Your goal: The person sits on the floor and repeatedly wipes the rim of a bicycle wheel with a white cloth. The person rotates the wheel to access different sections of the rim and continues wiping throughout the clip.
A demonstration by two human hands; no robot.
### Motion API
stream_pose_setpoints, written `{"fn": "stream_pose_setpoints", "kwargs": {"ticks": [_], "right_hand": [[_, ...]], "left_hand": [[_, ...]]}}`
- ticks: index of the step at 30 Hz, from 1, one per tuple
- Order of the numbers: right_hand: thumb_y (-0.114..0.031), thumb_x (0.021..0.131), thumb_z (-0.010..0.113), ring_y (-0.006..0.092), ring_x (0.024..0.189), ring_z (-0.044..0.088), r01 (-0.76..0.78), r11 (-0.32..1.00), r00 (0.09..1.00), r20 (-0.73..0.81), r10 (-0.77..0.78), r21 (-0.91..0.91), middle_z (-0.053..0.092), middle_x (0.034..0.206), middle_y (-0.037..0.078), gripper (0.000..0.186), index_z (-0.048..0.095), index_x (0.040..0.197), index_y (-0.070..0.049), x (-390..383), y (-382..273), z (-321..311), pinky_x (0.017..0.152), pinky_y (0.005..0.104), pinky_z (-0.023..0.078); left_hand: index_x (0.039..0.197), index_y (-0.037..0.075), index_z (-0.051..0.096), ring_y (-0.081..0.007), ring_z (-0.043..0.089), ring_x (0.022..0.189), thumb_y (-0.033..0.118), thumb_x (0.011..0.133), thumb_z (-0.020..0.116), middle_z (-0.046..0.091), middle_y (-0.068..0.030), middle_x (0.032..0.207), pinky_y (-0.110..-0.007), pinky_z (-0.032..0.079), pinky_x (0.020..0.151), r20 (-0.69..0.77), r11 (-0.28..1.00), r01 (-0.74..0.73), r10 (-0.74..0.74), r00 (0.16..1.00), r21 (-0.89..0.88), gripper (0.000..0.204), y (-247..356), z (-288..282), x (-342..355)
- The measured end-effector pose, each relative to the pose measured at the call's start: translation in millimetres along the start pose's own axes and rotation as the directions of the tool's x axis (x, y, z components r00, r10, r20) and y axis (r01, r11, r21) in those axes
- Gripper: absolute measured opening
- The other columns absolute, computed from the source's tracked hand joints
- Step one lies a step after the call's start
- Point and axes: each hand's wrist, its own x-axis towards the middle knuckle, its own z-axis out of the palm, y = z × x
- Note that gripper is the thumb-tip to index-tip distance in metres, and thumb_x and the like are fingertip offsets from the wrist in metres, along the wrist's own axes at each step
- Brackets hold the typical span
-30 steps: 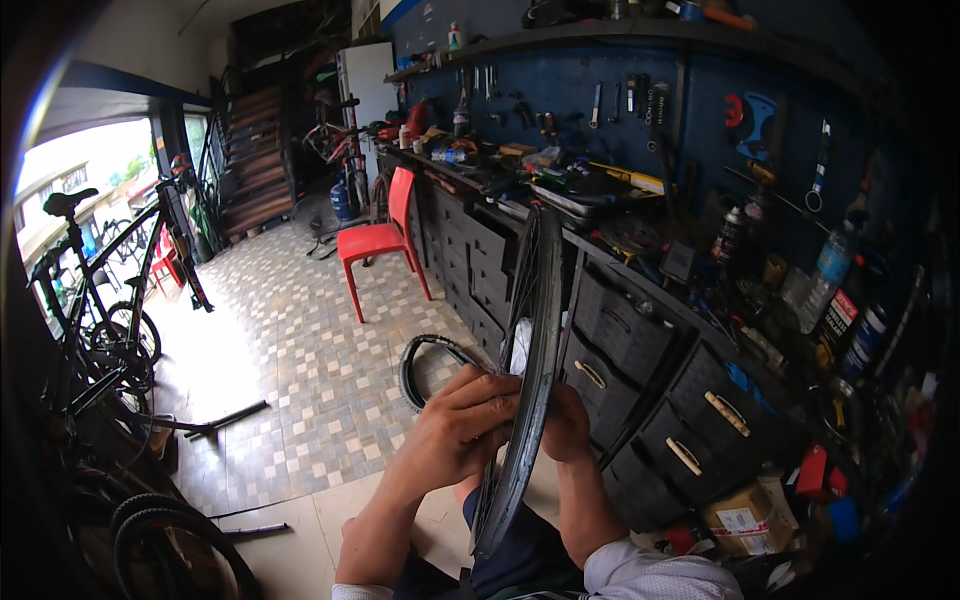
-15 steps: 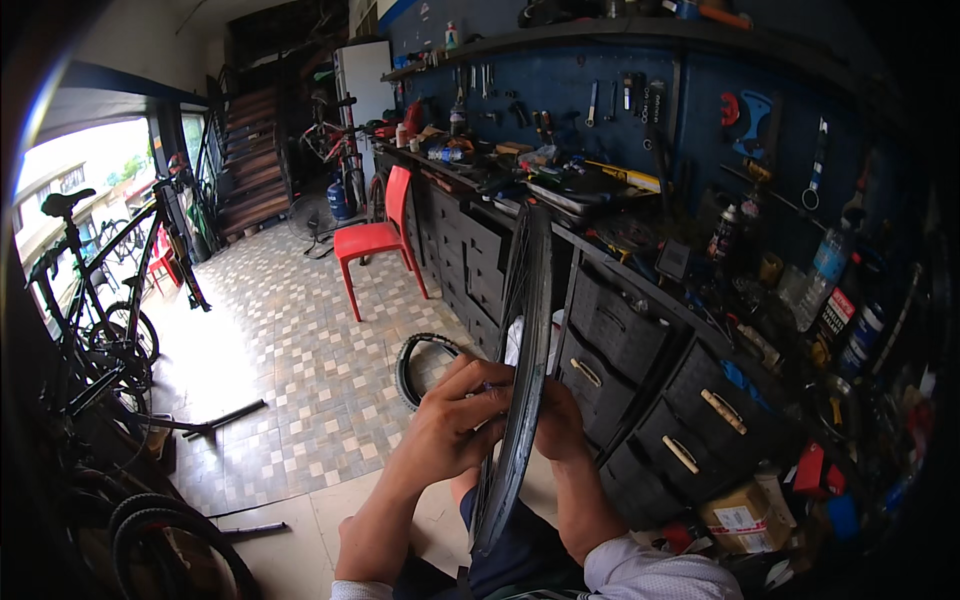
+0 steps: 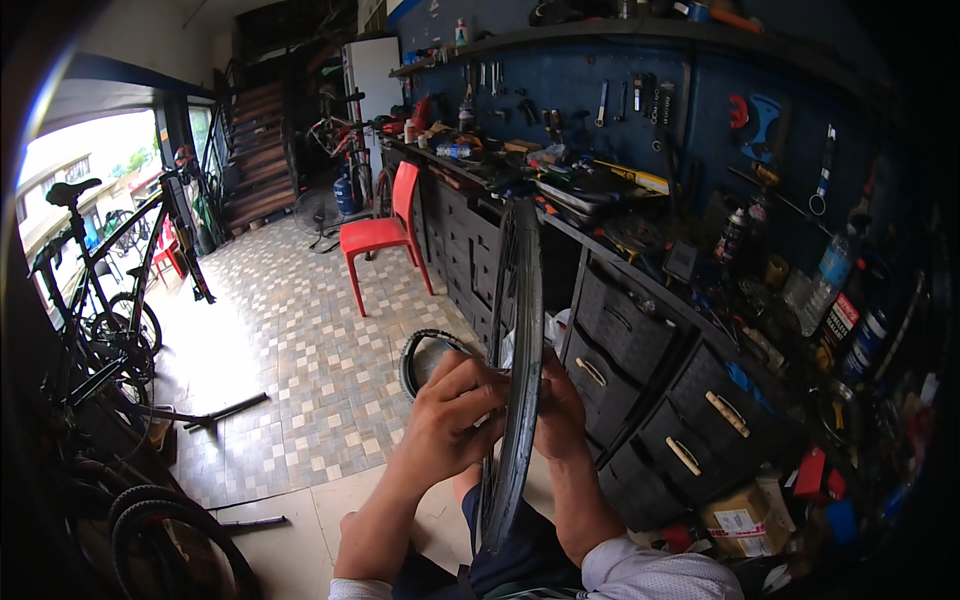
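Observation:
A bicycle wheel (image 3: 525, 310) without a tire stands nearly edge-on in front of me, its dark rim upright and thin spokes on its left side. My left hand (image 3: 452, 418) is closed at the wheel's left side, thumb and fingers bent in against the rim and spokes. On the other side my right hand (image 3: 560, 420) is closed against the rim; its fingertips are partly hidden behind it. The wheel's lower end comes down between my legs. Whether a small part sits between my fingers is hidden.
A loose tire (image 3: 412, 368) lies on the tiled floor beyond my left hand, with a red chair (image 3: 385, 235) farther off. Dark drawers (image 3: 610, 320) and a cluttered workbench run along the right. Bicycles (image 3: 105, 290) and more tires (image 3: 150, 530) are at the left.
The wheel's top has tipped slightly left, so the rim stands a little more upright. Both hands keep their places on it, with small finger shifts. My view has turned slightly.

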Motion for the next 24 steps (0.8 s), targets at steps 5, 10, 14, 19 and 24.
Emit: {"fn": "stream_pose_setpoints", "kwargs": {"ticks": [5, 10, 14, 19, 24], "right_hand": [[-0.032, 0.1, 0.069, 0.0041, 0.079, 0.059, -0.007, 0.999, 1.0, 0.002, 0.007, 0.033, 0.06, 0.096, -0.001, 0.043, 0.047, 0.129, -0.007, -1.1, 5.0, -10.3, 0.067, 0.0188, 0.05], [-0.032, 0.099, 0.07, 0.0055, 0.083, 0.062, 0.037, 0.998, 0.998, -0.048, -0.035, 0.051, 0.062, 0.101, 0.001, 0.045, 0.048, 0.129, -0.007, 1.5, -1.9, 0.5, 0.068, 0.0194, 0.05], [-0.027, 0.101, 0.067, 0.0071, 0.085, 0.061, 0.09, 0.993, 0.996, -0.022, -0.088, 0.079, 0.063, 0.101, 0.001, 0.04, 0.048, 0.131, -0.007, -0.3, -2.8, 0.4, 0.074, 0.0227, 0.051], [-0.031, 0.102, 0.066, 0.0073, 0.086, 0.06, 0.073, 0.997, 0.985, -0.157, -0.076, -0.022, 0.062, 0.096, 0.0, 0.04, 0.048, 0.129, -0.007, 4.8, 4.0, 3.9, 0.081, 0.0258, 0.05], [-0.036, 0.095, 0.076, 0.0155, 0.109, 0.057, 0.31, 0.931, 0.946, -0.038, -0.323, -0.195, 0.056, 0.114, 0.006, 0.056, 0.047, 0.131, -0.004, 5.7, 32.9, -7.1, 0.097, 0.0335, 0.046]], "left_hand": [[0.108, 0.005, 0.071, -0.0322, 0.055, 0.102, 0.002, 0.065, 0.081, 0.062, -0.009, 0.104, -0.04, 0.049, 0.089, -0.017, 0.988, 0.126, -0.125, 0.992, 0.089, 0.044, 15.4, 5.2, 3.0], [0.105, 0.005, 0.071, -0.032, 0.057, 0.1, -0.001, 0.065, 0.081, 0.065, -0.0074, 0.103, -0.04, 0.05, 0.087, -0.032, 0.996, -0.067, 0.068, 0.997, 0.053, 0.042, 8.6, 3.1, 11.8], [0.106, 0.004, 0.07, -0.0295, 0.062, 0.098, -0.004, 0.068, 0.078, 0.069, -0.0087, 0.099, -0.035, 0.052, 0.083, -0.109, 0.992, 0.112, -0.106, 0.988, 0.05, 0.039, 3.4, 10.3, 0.2], [0.127, -0.002, 0.065, -0.0315, 0.062, 0.1, 0.001, 0.082, 0.072, 0.067, -0.0165, 0.105, -0.036, 0.049, 0.089, -0.034, 0.901, 0.318, -0.342, 0.939, -0.295, 0.046, 23.0, 10.0, -13.1], [0.142, -0.007, 0.047, -0.037, 0.054, 0.113, 0.015, 0.087, 0.072, 0.058, -0.0218, 0.116, -0.043, 0.042, 0.101, -0.025, 0.914, 0.348, -0.361, 0.932, -0.21, 0.064, 46.6, 8.9, -8.1]]}}
